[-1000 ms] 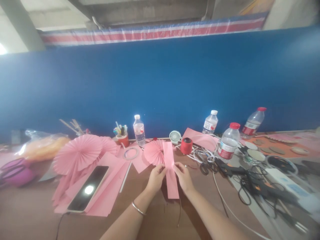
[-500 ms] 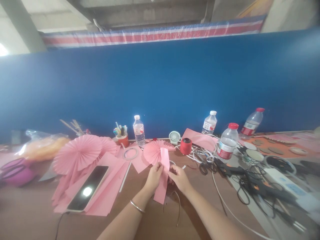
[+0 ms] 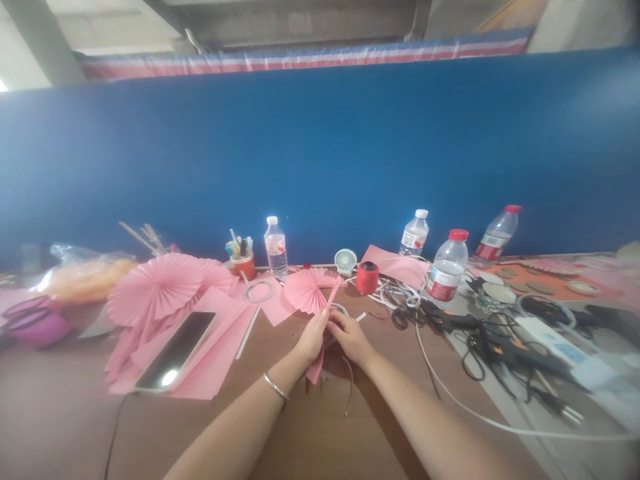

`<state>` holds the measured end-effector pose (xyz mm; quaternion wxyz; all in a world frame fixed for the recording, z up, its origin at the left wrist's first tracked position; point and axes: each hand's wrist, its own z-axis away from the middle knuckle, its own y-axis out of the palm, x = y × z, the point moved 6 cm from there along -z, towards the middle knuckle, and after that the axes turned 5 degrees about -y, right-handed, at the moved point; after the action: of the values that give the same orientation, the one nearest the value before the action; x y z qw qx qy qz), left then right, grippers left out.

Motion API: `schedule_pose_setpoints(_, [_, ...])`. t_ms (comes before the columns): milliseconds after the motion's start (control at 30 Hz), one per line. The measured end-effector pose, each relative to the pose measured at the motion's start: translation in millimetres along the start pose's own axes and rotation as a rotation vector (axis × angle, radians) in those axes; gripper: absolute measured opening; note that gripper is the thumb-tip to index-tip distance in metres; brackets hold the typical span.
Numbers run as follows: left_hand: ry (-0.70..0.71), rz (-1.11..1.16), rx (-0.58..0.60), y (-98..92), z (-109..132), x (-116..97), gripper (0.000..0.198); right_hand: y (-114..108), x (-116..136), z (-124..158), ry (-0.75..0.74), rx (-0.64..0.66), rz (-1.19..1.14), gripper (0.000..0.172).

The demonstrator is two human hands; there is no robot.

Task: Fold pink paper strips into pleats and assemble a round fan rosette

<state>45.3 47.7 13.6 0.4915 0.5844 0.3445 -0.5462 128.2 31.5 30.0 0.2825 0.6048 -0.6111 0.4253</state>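
Note:
A pink paper strip [image 3: 315, 371], seen nearly edge-on, is held between both hands above the table. My left hand [image 3: 314, 335], with a silver bangle on its wrist, is closed on the strip's left side. From the right, my right hand [image 3: 350, 337] grips the same strip, its fingers meeting those of the left. The strip's middle is hidden by the fingers. Just behind them lies a pleated pink paper fan [image 3: 306, 291]. Below the hands, a thin cord [image 3: 351, 387] curves on the brown table [image 3: 300, 440].
On the left, a phone [image 3: 177, 350] rests on pink paper sheets [image 3: 220, 360] near a pleated rosette [image 3: 155, 290]. Water bottles [image 3: 276, 247], a small fan [image 3: 345, 261] and a red cylinder [image 3: 367, 277] stand behind. Tangled cables [image 3: 500, 347] and a power strip [image 3: 550, 340] lie right.
The paper strip has turned from showing its broad face to nearly edge-on, and the hands have come together around it. The whole view has shifted slightly, with objects appearing higher.

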Motion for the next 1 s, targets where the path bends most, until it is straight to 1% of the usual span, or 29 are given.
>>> schedule_pose_setpoints(100, [-0.221,0.174,0.141,6.2,-6.7,14.4,0.041,-8.0,-2.1,-1.3,-0.004,-0.081,0.245,0.014])
schedule_pose_setpoints(200, [-0.329,0.281,0.281,9.7,-8.2,15.9,0.038,-17.4,-5.4,-0.3,0.028,-0.189,0.403,0.016])
schedule_pose_setpoints(267, [-0.361,0.326,0.31,7.4,-8.8,15.4,0.038,-21.4,-6.0,0.1,0.033,-0.234,0.431,0.019])
schedule_pose_setpoints(300, [-0.362,0.348,0.3,4.9,-9.6,15.2,0.039,-22.1,-6.1,0.0,0.03,-0.238,0.426,0.02])
schedule_pose_setpoints(367, [-0.323,0.389,0.251,-1.4,-11.7,13.7,0.041,-21.9,-6.4,-0.9,0.026,-0.223,0.392,0.023])
schedule_pose_setpoints(433, [-0.284,0.424,0.226,-4.9,-12.8,11.7,0.043,-21.2,-7.4,-1.8,0.033,-0.206,0.349,0.027])
schedule_pose_setpoints(600, [-0.257,0.488,0.267,-2.7,-11.6,5.7,0.046,-19.9,-8.5,-2.6,0.056,-0.199,0.303,0.031])
schedule_pose_setpoints(800, [-0.24,0.518,0.272,-5.0,-13.2,5.3,0.048,-18.7,-7.4,-2.5,0.056,-0.184,0.262,0.035])
schedule_pose_setpoints(933, [-0.172,0.572,0.283,-5.4,-12.3,-0.3,0.045,-21.4,-9.8,-2.2,0.052,-0.208,0.275,0.038])
schedule_pose_setpoints(1000, [-0.158,0.591,0.304,-3.3,-10.4,-2.7,0.044,-20.5,-12.7,-2.5,0.059,-0.183,0.279,0.039])
